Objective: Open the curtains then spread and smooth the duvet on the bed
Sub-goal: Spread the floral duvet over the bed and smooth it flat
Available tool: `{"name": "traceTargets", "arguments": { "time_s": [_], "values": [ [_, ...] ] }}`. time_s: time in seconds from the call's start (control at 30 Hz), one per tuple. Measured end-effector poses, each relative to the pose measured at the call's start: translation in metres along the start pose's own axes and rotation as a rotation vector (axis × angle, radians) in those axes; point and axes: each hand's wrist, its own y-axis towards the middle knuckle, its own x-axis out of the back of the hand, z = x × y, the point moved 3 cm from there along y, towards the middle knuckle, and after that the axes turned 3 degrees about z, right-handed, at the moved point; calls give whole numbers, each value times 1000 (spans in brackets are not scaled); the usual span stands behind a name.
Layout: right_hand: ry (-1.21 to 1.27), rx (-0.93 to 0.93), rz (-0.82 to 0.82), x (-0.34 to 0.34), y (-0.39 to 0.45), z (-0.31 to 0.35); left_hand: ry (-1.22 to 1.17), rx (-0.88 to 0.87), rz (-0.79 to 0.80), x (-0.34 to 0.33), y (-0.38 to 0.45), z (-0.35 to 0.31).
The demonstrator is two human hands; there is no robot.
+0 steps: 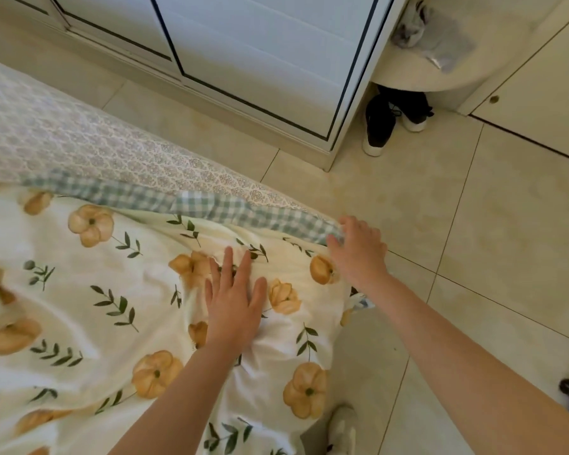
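The duvet (89,307), cream with orange flowers and green sprigs, lies rumpled over the bed's near corner. Its checked green-and-white edge (230,208) is folded over along the top. My left hand (235,298) presses flat on the duvet with its fingers spread. At the bed's corner, my right hand (358,251) grips the checked corner of the duvet, fingers curled over the fabric. Beyond the duvet, the patterned grey-white bed sheet (56,136) lies bare. No curtains are in view.
A white wardrobe with dark-trimmed doors (260,54) stands past the bed across a strip of beige tiled floor (457,224). Dark shoes (391,119) sit under a rounded shelf (424,77) holding crumpled items. A pale slipper (342,428) lies by the bed.
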Motion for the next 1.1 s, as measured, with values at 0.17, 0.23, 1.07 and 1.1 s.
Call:
{"name": "traceTargets", "arguments": {
  "time_s": [0.17,0.23,1.07,1.1],
  "values": [
    [16,102,333,-22,7,23,17,70,-26,-5,2,-10],
    [16,52,493,-28,8,20,-15,110,-45,-5,2,-14],
    [-96,380,458,67,111,24,-231,569,-490,-10,14,-93],
    [-98,391,467,64,114,36,-236,586,-533,-5,17,-89]
  ]
}}
